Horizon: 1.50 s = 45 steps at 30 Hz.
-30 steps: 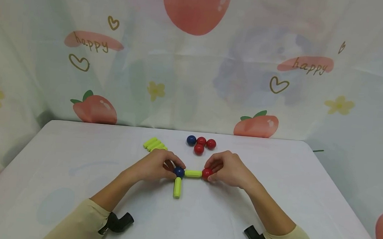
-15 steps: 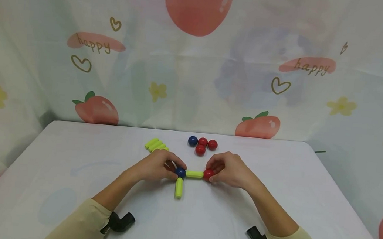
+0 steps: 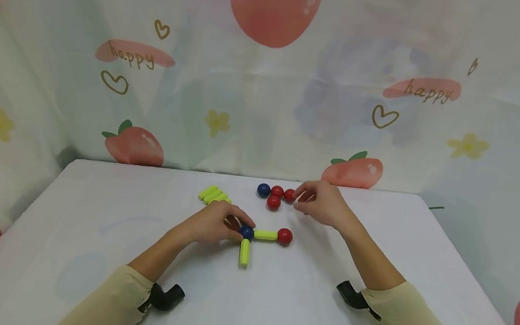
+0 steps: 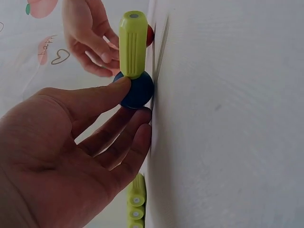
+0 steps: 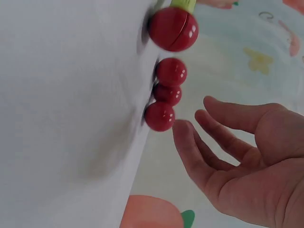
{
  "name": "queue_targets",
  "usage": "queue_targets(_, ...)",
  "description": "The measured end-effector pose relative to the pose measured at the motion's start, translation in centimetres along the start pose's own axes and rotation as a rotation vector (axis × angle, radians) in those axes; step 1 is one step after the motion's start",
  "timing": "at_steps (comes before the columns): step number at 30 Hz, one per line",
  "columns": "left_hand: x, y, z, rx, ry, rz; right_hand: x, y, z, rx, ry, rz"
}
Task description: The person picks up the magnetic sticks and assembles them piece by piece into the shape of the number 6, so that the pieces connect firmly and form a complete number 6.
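My left hand (image 3: 212, 223) pinches a dark blue ball (image 3: 247, 232) between thumb and fingers on the white table. Two yellow-green rods join that ball at a right angle: one rod (image 3: 244, 253) points toward me, the other rod (image 3: 266, 235) runs right to a red ball (image 3: 284, 236). The left wrist view shows a grey disc in the near rod's end (image 4: 134, 16). At the back, my right hand (image 3: 322, 203) holds nothing; its parted thumb and fingers are beside the rightmost loose red ball (image 3: 289, 196), as the right wrist view also shows.
Two more red balls (image 3: 273, 202) and a blue ball (image 3: 263, 190) cluster with it near the table's back edge. Several yellow-green rods (image 3: 212, 194) lie side by side behind my left hand. A printed cloth (image 3: 255, 107) hangs behind the white table (image 3: 100, 242).
My right hand has let go of the red ball on the rod and moved back to the loose balls. My left hand stays on the blue ball.
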<state>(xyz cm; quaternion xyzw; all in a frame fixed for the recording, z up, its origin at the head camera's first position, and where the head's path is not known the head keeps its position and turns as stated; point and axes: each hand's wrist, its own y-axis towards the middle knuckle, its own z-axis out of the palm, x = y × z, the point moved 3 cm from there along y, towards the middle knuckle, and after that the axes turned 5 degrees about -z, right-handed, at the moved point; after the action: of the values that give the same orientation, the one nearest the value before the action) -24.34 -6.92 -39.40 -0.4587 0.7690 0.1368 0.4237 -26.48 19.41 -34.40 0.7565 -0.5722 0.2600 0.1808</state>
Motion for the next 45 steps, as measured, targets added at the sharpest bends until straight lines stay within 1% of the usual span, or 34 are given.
queue_targets(4,0.1,0.1,-0.1,-0.002,-0.01,-0.011,-0.6,2.0,-0.1,0.005,-0.022,0.045)
queue_targets(7,0.1,0.1,0.0,0.004,-0.02,-0.01,-0.9,3.0,0.0,0.022,-0.038,0.071)
queue_targets(13,0.1,0.1,0.0,0.007,-0.018,0.0,-1.1,3.9,0.2,0.051,-0.031,0.091)
queue_targets(18,0.1,0.1,0.0,0.005,-0.02,-0.014,-1.4,4.3,0.6,0.078,0.013,0.106)
queue_targets(24,0.2,0.2,0.2,0.007,-0.026,-0.029,-2.0,4.5,0.8,0.067,0.06,0.114)
queue_targets(32,0.5,0.4,0.1,0.0,-0.031,-0.033,-2.2,4.7,0.6,0.056,0.068,0.12)
queue_targets(40,0.6,0.5,0.1,0.004,-0.04,-0.031,-2.2,4.2,0.6,0.061,0.093,0.122)
queue_targets(45,0.6,0.4,0.1,0.007,-0.045,-0.034,-2.5,3.7,0.4,0.051,0.082,0.12)
